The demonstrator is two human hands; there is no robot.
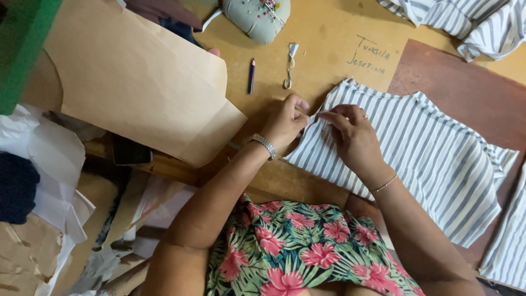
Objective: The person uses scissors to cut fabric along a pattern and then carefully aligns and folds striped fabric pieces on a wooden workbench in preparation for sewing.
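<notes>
Fabric (416, 148), a striped cut piece, lies flat on your surface (323, 49), and both hands meet at its left corner. Your left hand (285, 121) has its grip pressed together on that corner's edge; your right hand (353, 134) pinches the same edge just beside it, fingertips nearly touching. Whether a pin sits between them is too small to tell. By the look of it, cutting is done: the piece has clean shaped edges, and the paper pattern (137, 82) lies set aside to the left. Work along this edge seems only begun, since the rest of the piece lies untouched. Pincushion (256, 17), pencil (251, 75) and snips (289, 67) wait near, beyond your hands.
</notes>
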